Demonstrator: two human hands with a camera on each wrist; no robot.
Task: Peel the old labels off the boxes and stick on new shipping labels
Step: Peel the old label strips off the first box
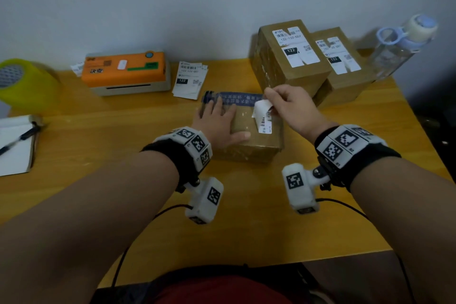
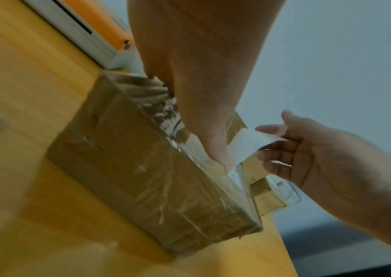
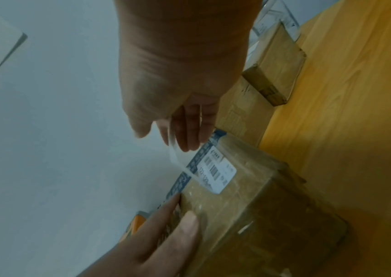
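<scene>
The right hand (image 1: 287,106) pinches the lifted far end of a white label (image 1: 263,116) between thumb and fingers, curling it up off the top of the box (image 1: 246,136) while the near end stays stuck. The left hand (image 1: 218,122) lies flat on the left part of that box's top, fingers straight and spread, pressing it to the wooden table (image 1: 246,224). This box sits at the table's middle, wrapped in clear tape, with a strip of blue printed tape (image 1: 234,97) along its far edge. Two more boxes (image 1: 291,57) stand side by side at the far right against the wall, each with one white label on top (both printed 122). Left of them lies a small pile of loose labels (image 1: 188,79); their count cannot be told. One orange label printer (image 1: 125,71) sits far left, one yellow tape roll (image 1: 24,84) at the left edge, one notebook with a pen (image 1: 16,143) nearer, and one clear bottle (image 1: 404,44) at the far right.
</scene>
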